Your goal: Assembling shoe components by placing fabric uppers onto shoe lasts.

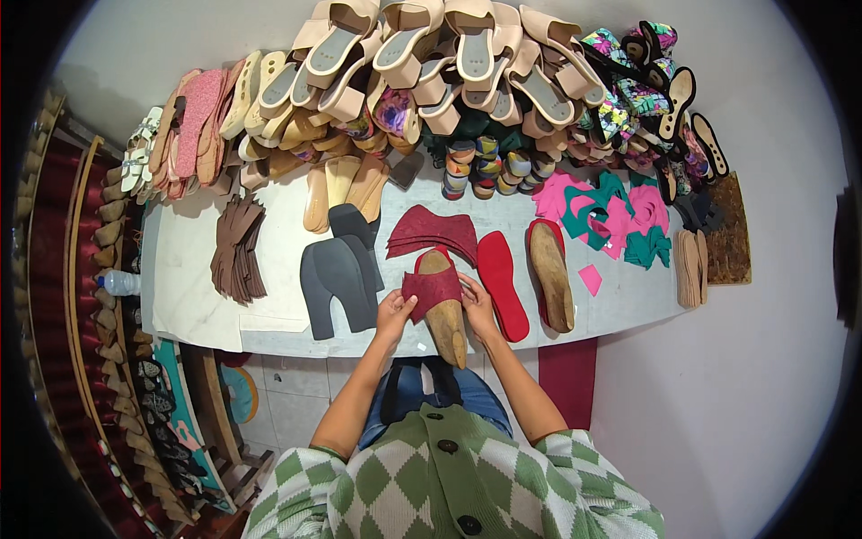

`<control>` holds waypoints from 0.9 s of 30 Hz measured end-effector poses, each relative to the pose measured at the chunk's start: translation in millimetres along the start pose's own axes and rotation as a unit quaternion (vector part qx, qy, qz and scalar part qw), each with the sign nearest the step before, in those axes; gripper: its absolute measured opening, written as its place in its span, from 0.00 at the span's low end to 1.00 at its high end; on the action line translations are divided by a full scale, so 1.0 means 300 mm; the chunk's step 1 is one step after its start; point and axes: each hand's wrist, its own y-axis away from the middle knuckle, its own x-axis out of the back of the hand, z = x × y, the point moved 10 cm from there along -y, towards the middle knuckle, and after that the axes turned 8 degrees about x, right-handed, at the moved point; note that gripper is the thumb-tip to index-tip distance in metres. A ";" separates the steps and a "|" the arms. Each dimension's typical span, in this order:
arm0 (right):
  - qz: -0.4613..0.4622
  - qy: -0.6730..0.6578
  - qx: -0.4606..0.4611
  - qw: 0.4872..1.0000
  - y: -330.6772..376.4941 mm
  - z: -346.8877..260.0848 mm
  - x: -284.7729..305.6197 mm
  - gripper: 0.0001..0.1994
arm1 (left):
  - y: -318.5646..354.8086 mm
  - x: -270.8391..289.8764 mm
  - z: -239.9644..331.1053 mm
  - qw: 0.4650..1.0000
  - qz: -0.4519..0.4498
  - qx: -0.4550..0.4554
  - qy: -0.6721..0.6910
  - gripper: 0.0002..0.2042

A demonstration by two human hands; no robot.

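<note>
Both hands — left hand [392, 314] and right hand [479, 307] — pinch the opposite edges of a dark red suede upper piece [433, 289] draped across a tan wooden shoe last [445, 310], whose long axis runs toward the person at the white worktable [197, 269] edge.

left hand [394, 313]: fingers curled, pinching grip | right hand [478, 305]: same | forearms converging forward

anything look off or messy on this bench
Nothing looks damaged or spilled. The only loose bit is a small pink scrap lying alone beside the wooden last, away from the pink and green cut pieces.
</note>
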 end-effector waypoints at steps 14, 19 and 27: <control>-0.039 -0.176 -0.075 0.981 0.033 0.026 -0.067 0.23 | 0.023 -0.029 -0.001 1.000 -0.014 -0.021 0.000 0.18; -0.047 -0.180 -0.078 0.979 0.033 0.006 -0.072 0.23 | 0.063 -0.083 0.065 0.998 -0.023 -0.057 0.009 0.20; -0.067 -0.114 -0.067 0.989 0.038 0.019 -0.076 0.23 | 0.057 -0.061 0.044 0.998 -0.017 -0.042 -0.041 0.15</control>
